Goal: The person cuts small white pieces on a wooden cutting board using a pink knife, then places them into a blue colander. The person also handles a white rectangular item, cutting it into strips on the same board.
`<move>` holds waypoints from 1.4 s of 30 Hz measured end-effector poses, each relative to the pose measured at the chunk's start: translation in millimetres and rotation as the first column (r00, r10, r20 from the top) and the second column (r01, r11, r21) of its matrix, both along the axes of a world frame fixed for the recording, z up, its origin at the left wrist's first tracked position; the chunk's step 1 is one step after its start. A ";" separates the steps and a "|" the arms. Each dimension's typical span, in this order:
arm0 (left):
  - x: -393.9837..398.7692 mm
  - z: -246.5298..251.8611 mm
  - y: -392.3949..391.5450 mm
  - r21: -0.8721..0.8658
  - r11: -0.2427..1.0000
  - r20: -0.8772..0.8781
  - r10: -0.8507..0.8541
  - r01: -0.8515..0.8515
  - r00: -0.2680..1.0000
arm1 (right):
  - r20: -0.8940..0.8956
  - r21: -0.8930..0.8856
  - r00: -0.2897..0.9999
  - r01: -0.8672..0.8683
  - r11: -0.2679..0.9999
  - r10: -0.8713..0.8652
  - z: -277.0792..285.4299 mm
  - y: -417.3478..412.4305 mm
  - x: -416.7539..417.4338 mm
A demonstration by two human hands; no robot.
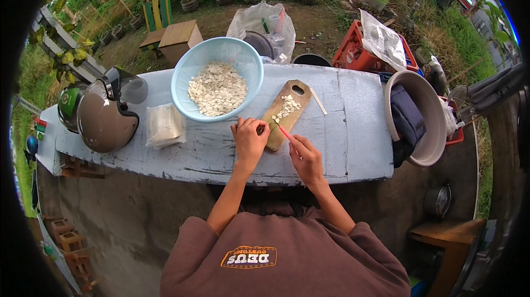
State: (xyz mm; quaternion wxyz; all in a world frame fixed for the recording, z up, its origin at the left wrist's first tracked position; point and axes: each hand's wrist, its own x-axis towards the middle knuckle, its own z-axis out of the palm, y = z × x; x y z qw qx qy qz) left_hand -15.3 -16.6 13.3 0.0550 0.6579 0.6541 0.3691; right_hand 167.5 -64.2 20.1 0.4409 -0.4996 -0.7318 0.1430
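Observation:
My right hand (305,157) grips a knife (284,132) by its pink-red handle, its tip over the lower part of a wooden cutting board (296,120). At the board's left edge is my left hand (251,139), fingers curled at the board; what they pinch is too small to tell. Small whitish cut pieces (288,106) lie on the board beyond the knife. A pale strip (318,101) rests on the table just right of the board. Up and to the left, a light blue plastic colander (176,90) holds many similar pieces.
The pale table (360,131) carries a plastic-wrapped pack (165,125) and a brown helmet (108,115) on the left. At its right end a large beige tub (434,131) stands tilted with a dark bag (407,115). Past the far edge are a clear plastic bag (285,28) and a red crate (350,44).

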 end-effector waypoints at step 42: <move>3.2 4.2 2.2 -0.024 1.000 -0.016 -0.017 0.017 1.000 | -0.008 -0.033 1.000 -0.023 0.999 0.022 7.3 -3.1 -3.2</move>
